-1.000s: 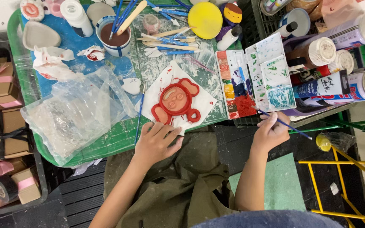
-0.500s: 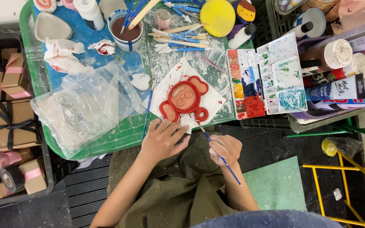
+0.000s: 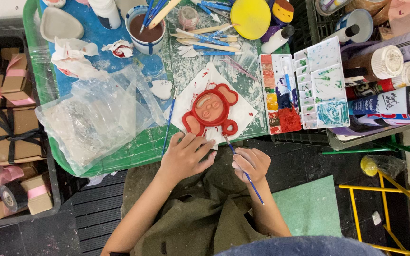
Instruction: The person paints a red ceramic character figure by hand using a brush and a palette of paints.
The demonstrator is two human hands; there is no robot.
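Note:
A red-painted monkey-shaped clay piece (image 3: 210,110) lies on a white paper sheet (image 3: 242,110) on the green table (image 3: 134,148). My left hand (image 3: 186,154) rests with spread fingers on the near edge of that paper, just below the clay piece. My right hand (image 3: 251,164) grips a thin blue paintbrush (image 3: 244,171), whose tip reaches the lower edge of the piece.
A paint palette (image 3: 304,90) with red, yellow and green wells lies right of the piece, paint bottles (image 3: 385,102) beyond it. A cup of brown water (image 3: 144,29) with brushes, a yellow lid (image 3: 250,18), a clear plastic bag (image 3: 91,118) and a loose blue brush (image 3: 168,121) are nearby. Cardboard boxes (image 3: 10,118) stand at left.
My right hand has swung from the palette at right back to the clay piece, bringing the brush tip to its lower edge. My left hand stayed on the paper.

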